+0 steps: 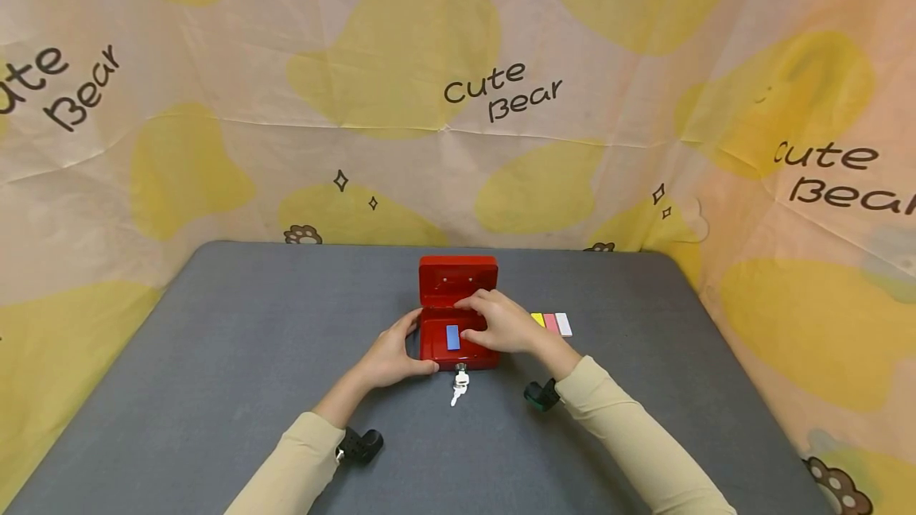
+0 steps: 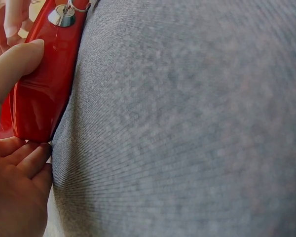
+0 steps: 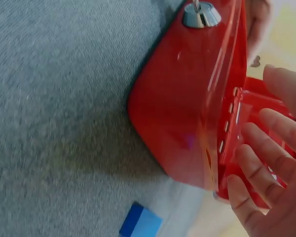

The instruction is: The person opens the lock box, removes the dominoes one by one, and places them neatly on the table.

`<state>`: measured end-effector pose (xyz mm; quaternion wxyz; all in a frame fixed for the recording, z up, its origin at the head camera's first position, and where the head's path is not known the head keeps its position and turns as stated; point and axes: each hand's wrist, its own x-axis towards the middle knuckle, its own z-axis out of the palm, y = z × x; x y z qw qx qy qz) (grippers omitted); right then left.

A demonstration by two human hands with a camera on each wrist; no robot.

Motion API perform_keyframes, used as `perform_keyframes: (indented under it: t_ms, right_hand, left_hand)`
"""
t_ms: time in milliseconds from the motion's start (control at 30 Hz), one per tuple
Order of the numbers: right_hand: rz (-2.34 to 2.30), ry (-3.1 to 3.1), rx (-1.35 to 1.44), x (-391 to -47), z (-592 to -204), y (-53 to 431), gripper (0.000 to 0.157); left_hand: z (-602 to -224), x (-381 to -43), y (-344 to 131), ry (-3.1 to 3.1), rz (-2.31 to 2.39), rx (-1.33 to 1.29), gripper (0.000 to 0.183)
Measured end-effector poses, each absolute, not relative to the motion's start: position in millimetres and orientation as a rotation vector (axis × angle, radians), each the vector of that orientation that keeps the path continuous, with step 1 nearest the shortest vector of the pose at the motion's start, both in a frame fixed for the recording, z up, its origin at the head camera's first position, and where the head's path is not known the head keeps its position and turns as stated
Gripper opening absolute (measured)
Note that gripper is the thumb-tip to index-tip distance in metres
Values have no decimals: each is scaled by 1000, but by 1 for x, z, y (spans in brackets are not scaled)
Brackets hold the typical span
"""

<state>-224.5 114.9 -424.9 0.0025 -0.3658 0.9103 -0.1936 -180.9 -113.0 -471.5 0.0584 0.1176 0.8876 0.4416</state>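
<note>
A red metal cash box (image 1: 478, 362) stands on the table with its lid (image 1: 458, 270) raised. Its front-left corner is held by my left hand (image 1: 390, 354), thumb on the front wall and fingers along the side (image 2: 20, 180). A blue block (image 1: 453, 338) lies on the box floor. Over the box's right half, my right hand (image 1: 504, 323) hovers with fingers spread and slightly bent; nothing shows in its grasp in the right wrist view. Keys (image 1: 460, 385) hang from the front lock (image 3: 202, 15).
To the right of the box, yellow, pink and white blocks (image 1: 551, 323) lie in a row on the grey table (image 1: 286, 316). The right wrist view shows a blue block (image 3: 140, 221) on the table too. A patterned cloth (image 1: 401, 62) hangs behind and at the sides.
</note>
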Motion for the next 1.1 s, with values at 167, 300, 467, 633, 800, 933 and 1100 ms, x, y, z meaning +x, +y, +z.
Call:
perform_keyframes:
  t_ms: [167, 300, 467, 633, 800, 933, 1100]
  right_hand:
    - [-577, 2852, -1173, -224, -428, 108, 45]
    - [-553, 2844, -1170, -222, -430, 103, 47]
    - [-491, 2842, -1138, -221, -434, 99, 47]
    - [-440, 2840, -1131, -221, -437, 96, 47]
    - [-371, 2859, -1151, -221, -440, 95, 47]
    - [-346, 2869, -1156, -222, -443, 94, 46]
    - [-338, 2873, -1160, -222, -444, 94, 45]
  left_hand:
    - [-471, -181, -113, 2694, 1336, 365, 92]
    - [-471, -181, -113, 2696, 1328, 364, 91]
    - [-471, -181, -113, 2698, 1312, 354, 91]
    - [-472, -181, -112, 2696, 1307, 358, 91]
    - [-472, -181, -113, 2694, 1311, 359, 91]
    - [-472, -181, -113, 2695, 1314, 358, 91]
    - [-472, -181, -113, 2693, 1325, 361, 91]
